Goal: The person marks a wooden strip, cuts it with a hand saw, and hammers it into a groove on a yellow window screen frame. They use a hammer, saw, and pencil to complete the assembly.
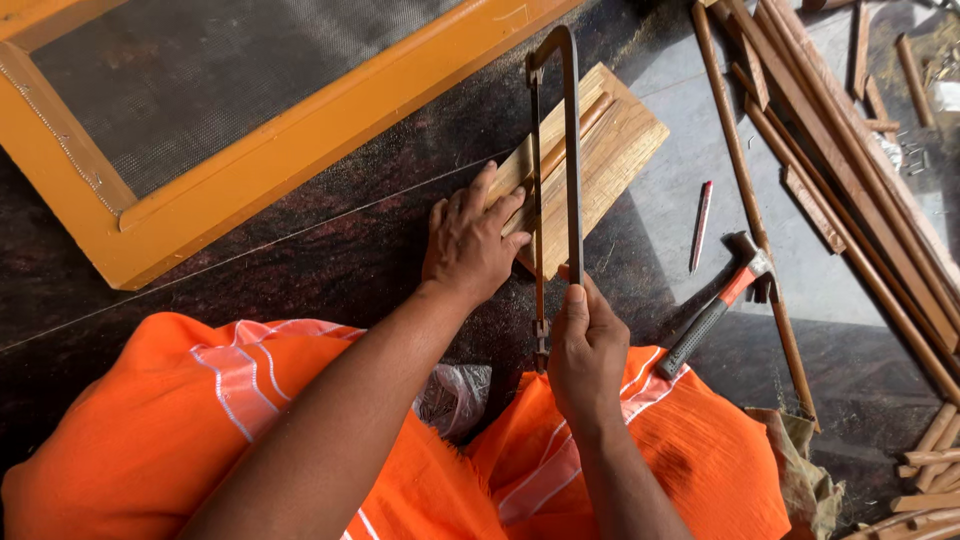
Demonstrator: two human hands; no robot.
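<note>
The hacksaw (556, 160) is gripped at its near end by the right hand (587, 352), the fingers closed tight round the handle and the thumb laid straight along the frame; the saw is held upright on edge, its dark frame running away from the body and its thin blade set down on the wooden strips (585, 160). The strips are stacked as a short pale bundle on the dark stone floor (330, 250), lying at a slant; they are pinned flat by the left hand (472, 245), which is spread open, palm down, fingertips pressed on the near edge of the wood just beside the blade; nothing is clasped by that hand, only pressed. Both forearms are seen reaching out over orange cloth (200, 420) with white stripes, draped across the knees; a crumpled plastic bag (455, 398) is tucked between the folds.

To the left, a yellow frame (300, 150) filled with grey mesh is laid flat on the floor, close to the bundle but apart from it. To the right, a hammer (715, 310) with a black and orange handle is left lying near the right hand; a red pencil (701, 225) is seen just beyond it; long wooden battens (850, 190) are heaped along the right edge, and short offcuts (930, 470) are piled at the lower right corner.
</note>
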